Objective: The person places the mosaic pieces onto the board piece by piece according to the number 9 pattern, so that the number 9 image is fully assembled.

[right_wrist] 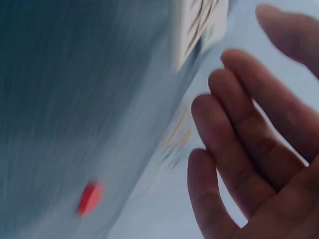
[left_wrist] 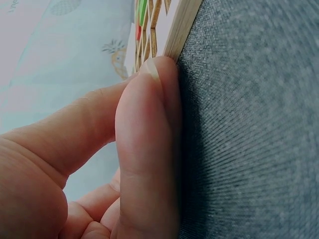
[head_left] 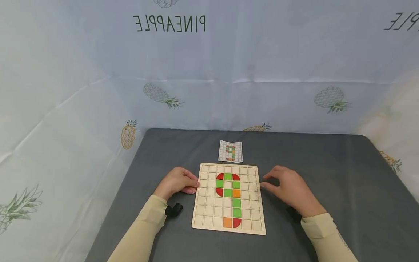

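Observation:
A square wooden grid board (head_left: 209,211) lies on the grey table, its raised lines forming small cells. Green squares (head_left: 236,203), orange squares (head_left: 227,222) and rounded red pieces (head_left: 219,192) sit in some cells, together shaped like a 9. At the board's left edge, my left hand (head_left: 179,182) pinches the rim with thumb and index fingertips, seen close up in the left wrist view. My right hand (head_left: 291,189) hovers just off the right edge, fingers loosely bent, thumb apart, nothing between them. The right wrist view shows its spread fingers (right_wrist: 239,124) beside the board's corner.
Behind the board lies a small printed card (head_left: 230,158) with a similar coloured pattern. A small red piece (right_wrist: 90,198) rests on the table in the right wrist view. A pineapple-print curtain (head_left: 229,105) hangs along the table's back edge.

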`<state>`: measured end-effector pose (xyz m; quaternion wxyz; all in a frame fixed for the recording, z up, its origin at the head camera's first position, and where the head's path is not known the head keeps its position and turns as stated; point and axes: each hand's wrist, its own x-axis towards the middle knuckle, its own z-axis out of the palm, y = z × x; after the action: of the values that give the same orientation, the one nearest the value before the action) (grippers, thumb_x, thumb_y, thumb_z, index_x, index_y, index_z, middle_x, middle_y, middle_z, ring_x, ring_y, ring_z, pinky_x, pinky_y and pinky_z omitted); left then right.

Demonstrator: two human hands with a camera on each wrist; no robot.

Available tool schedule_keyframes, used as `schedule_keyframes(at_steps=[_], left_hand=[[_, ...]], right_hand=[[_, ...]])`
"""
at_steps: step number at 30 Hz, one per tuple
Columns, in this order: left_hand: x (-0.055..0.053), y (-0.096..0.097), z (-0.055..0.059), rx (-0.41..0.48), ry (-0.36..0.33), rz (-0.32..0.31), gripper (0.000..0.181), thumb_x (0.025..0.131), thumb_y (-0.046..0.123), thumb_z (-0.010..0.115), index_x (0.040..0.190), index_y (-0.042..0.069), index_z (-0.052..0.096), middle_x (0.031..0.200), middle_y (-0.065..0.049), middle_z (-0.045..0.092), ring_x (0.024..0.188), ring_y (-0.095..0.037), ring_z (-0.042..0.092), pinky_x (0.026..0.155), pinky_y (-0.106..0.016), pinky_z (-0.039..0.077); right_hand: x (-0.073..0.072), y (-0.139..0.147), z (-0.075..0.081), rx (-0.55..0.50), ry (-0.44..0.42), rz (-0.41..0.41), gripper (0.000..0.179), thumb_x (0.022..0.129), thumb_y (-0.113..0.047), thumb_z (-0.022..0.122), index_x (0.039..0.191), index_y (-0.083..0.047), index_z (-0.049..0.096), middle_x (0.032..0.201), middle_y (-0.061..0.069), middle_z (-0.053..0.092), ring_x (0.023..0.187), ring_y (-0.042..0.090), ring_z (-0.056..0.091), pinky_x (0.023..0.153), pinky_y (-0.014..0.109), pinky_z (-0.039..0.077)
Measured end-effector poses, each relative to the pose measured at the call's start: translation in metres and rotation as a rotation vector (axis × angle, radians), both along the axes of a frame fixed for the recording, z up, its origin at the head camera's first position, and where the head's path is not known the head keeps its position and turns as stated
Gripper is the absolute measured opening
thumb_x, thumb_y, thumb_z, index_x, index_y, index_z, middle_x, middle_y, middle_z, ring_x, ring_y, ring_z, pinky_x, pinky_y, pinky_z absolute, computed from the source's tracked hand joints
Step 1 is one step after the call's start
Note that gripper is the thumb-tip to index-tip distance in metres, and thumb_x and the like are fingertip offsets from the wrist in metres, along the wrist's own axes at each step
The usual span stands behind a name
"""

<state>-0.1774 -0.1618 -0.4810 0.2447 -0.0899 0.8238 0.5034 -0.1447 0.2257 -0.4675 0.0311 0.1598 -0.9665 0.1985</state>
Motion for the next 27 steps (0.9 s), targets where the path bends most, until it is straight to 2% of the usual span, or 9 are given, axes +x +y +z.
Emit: schedule_keyframes(at_steps=[3, 7, 13, 18, 27], left_hand=[[0.001, 0.000, -0.004, 0.006, -0.001, 0.001, 0.017, 0.090, 0.016, 0.089, 0.098, 0.005, 0.081, 0.085, -0.009, 0.080, 0.066, -0.010, 0.075, 0.067, -0.028, 0.067], [0.001, 0.002, -0.006, 0.008, 0.001, -0.002, 0.018, 0.089, 0.016, 0.089, 0.099, 0.004, 0.080, 0.084, -0.009, 0.080, 0.065, -0.010, 0.075, 0.066, -0.028, 0.067], [-0.001, 0.001, -0.005, 0.007, 0.014, -0.001, 0.019, 0.088, 0.016, 0.090, 0.099, 0.004, 0.080, 0.083, -0.009, 0.080, 0.065, -0.010, 0.075, 0.065, -0.028, 0.067], [-0.002, 0.000, -0.005, 0.016, 0.014, 0.003, 0.017, 0.088, 0.014, 0.090, 0.098, 0.004, 0.081, 0.083, -0.009, 0.080, 0.065, -0.010, 0.075, 0.065, -0.028, 0.067], [-0.001, 0.001, -0.005, 0.014, 0.022, 0.000, 0.017, 0.087, 0.013, 0.090, 0.098, 0.003, 0.081, 0.084, -0.010, 0.080, 0.066, -0.011, 0.076, 0.065, -0.028, 0.067]], right_hand=[[-0.010, 0.029, -0.005, -0.027, -0.034, -0.111, 0.028, 0.092, -0.029, 0.088, 0.112, -0.010, 0.083, 0.108, 0.008, 0.075, 0.095, 0.027, 0.072, 0.082, 0.052, 0.062], [-0.016, 0.058, -0.013, -0.048, -0.064, -0.185, 0.036, 0.093, -0.031, 0.087, 0.117, -0.005, 0.081, 0.112, 0.014, 0.075, 0.096, 0.032, 0.072, 0.080, 0.056, 0.061], [-0.021, 0.078, -0.022, -0.045, -0.076, -0.216, 0.037, 0.092, -0.032, 0.088, 0.113, -0.002, 0.081, 0.115, 0.020, 0.074, 0.102, 0.040, 0.072, 0.083, 0.060, 0.061], [-0.023, 0.083, -0.020, -0.036, -0.091, -0.241, 0.042, 0.091, -0.032, 0.089, 0.115, 0.002, 0.080, 0.119, 0.026, 0.073, 0.106, 0.045, 0.070, 0.084, 0.063, 0.059], [-0.027, 0.085, -0.020, -0.030, -0.134, -0.265, 0.041, 0.091, -0.029, 0.089, 0.113, 0.005, 0.080, 0.113, 0.026, 0.074, 0.099, 0.043, 0.071, 0.081, 0.062, 0.061]])
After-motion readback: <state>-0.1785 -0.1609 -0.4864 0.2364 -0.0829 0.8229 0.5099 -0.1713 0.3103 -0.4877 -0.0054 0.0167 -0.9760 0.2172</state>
